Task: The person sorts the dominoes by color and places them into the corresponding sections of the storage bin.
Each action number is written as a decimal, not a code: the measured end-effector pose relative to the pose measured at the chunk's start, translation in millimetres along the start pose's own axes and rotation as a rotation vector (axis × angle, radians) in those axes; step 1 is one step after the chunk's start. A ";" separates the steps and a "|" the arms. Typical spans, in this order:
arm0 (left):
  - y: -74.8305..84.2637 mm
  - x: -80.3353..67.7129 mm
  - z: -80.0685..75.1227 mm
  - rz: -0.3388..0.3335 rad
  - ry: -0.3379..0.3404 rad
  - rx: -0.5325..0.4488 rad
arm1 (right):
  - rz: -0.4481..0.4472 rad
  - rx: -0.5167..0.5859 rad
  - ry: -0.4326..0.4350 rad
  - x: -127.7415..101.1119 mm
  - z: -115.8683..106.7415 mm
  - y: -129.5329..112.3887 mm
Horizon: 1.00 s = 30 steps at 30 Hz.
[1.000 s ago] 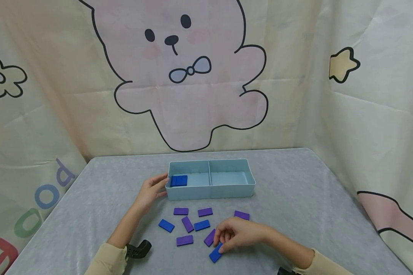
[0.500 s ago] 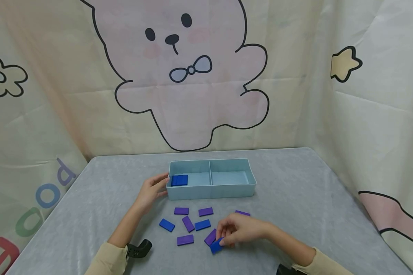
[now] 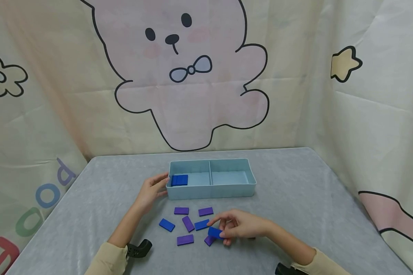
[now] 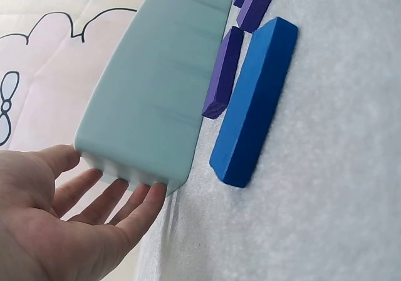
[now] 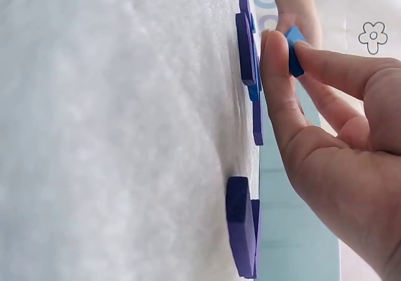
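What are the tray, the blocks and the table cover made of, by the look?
Tray: looks like moulded plastic, pale blue, matte, with smooth thin walls and rounded corners. Blue block pinched in the right hand: solid and rigid, even colour, crisp edges; painted wood or plastic, can't tell which. Table cover: grey felt-like fabric, with a fuzzy fibrous surface in the wrist views.

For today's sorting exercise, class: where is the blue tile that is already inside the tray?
In the head view, the blue tile lies in the left compartment of the light blue tray, at its left end, next to the left hand resting on the tray's outer wall.

Grey-clothed table (image 3: 296, 183) before cream curtain (image 3: 382, 126) with pink cartoon bear (image 3: 189, 95).
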<state>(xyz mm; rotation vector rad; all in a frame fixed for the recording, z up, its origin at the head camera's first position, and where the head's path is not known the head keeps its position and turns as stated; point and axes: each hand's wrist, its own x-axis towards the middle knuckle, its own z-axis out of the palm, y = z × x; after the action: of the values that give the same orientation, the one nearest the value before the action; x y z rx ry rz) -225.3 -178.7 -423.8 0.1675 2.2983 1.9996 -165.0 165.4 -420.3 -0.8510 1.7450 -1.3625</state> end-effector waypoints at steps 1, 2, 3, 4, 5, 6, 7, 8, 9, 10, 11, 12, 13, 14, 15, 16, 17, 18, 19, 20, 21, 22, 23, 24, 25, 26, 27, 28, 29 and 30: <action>-0.1 0.0 -0.1 0.000 -0.001 0.000 | -0.006 -0.001 0.003 0.5 -0.1 0.0; -0.1 0.1 -0.1 -0.001 -0.001 0.000 | -0.013 -0.003 0.009 0.8 -0.1 -0.1; 0.0 0.0 -0.1 -0.002 -0.002 0.000 | -0.017 -0.003 0.017 1.2 -0.1 -0.4; 0.0 0.0 -0.1 -0.002 -0.001 -0.001 | -0.020 -0.004 0.026 1.6 0.0 -0.9; 0.1 0.0 -0.2 -0.004 0.000 -0.002 | -0.021 -0.001 0.036 1.8 0.1 -1.3; 0.3 0.0 -0.2 -0.004 0.001 -0.003 | -0.022 0.003 0.048 2.0 0.1 -1.7; 0.5 -0.1 -0.1 -0.006 0.003 -0.004 | -0.021 0.010 0.060 2.2 0.2 -2.3; 0.7 -0.1 0.0 -0.006 0.003 -0.004 | -0.022 0.015 0.075 2.3 0.2 -2.7; 0.8 -0.2 0.0 -0.007 0.005 -0.003 | -0.021 0.021 0.089 2.5 0.2 -3.1; 1.0 -0.1 0.0 -0.008 0.007 -0.003 | -0.022 0.025 0.101 2.7 0.1 -3.6; 1.1 -0.1 0.0 -0.008 0.007 -0.002 | -0.020 0.034 0.113 2.8 -0.1 -4.1; 1.2 -0.1 0.1 -0.008 0.007 -0.001 | -0.016 0.042 0.124 3.0 -0.5 -4.6; 1.2 0.0 0.0 -0.009 0.006 0.000 | -0.012 0.053 0.132 2.9 -0.9 -5.4; 1.2 0.0 0.0 -0.009 0.006 -0.001 | -0.006 0.059 0.142 3.1 -1.3 -6.1; 1.2 0.1 -0.1 -0.010 0.005 0.000 | -0.001 0.062 0.149 3.1 -1.7 -7.0; 1.0 0.1 -0.2 -0.010 0.005 -0.001 | 0.005 0.060 0.156 3.3 -2.1 -8.0; 0.9 0.1 -0.3 -0.010 0.005 0.000 | 0.014 0.059 0.164 3.8 -2.4 -8.9; 0.8 0.1 -0.2 -0.011 0.005 0.001 | 0.020 0.051 0.171 4.1 -2.6 -9.9; 0.7 0.2 -0.3 -0.010 0.006 0.001 | 0.023 0.042 0.175 4.4 -2.8 -11.0; 0.6 0.3 -0.3 -0.010 0.007 0.003 | 0.028 0.031 0.181 4.9 -2.9 -12.3; 0.5 0.3 -0.2 -0.009 0.008 0.005 | 0.029 0.022 0.184 5.2 -3.0 -13.4; 0.5 0.3 -0.1 -0.009 0.011 0.006 | 0.030 0.016 0.188 5.8 -3.1 -14.3; 0.6 0.3 0.1 -0.010 0.011 0.005 | 0.030 0.011 0.194 6.4 -3.0 -15.1; 0.7 0.3 0.2 -0.010 0.012 0.004 | 0.028 0.007 0.199 6.7 -3.0 -16.0; 0.7 0.3 0.3 -0.011 0.013 0.004 | 0.028 0.009 0.204 7.3 -3.1 -16.6; 0.7 0.3 0.3 -0.012 0.013 0.003 | 0.029 0.011 0.212 7.9 -3.1 -16.9; 0.7 0.2 0.3 -0.013 0.013 0.004 | 0.029 0.012 0.219 8.6 -3.3 -17.0; 0.8 0.2 0.4 -0.013 0.013 0.002 | 0.029 0.014 0.226 9.3 -3.4 -17.1; 0.8 0.2 0.4 -0.014 0.013 0.001 | 0.030 0.017 0.234 10.0 -3.6 -17.2; 0.8 0.3 0.3 -0.014 0.014 0.001 | 0.030 0.020 0.242 10.8 -3.6 -17.4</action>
<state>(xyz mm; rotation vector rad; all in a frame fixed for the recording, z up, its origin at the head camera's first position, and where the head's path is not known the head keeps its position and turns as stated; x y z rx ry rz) -225.5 -178.2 -423.1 0.1373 2.3024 1.9990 -172.5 154.2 -404.5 -0.6681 1.9146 -1.5108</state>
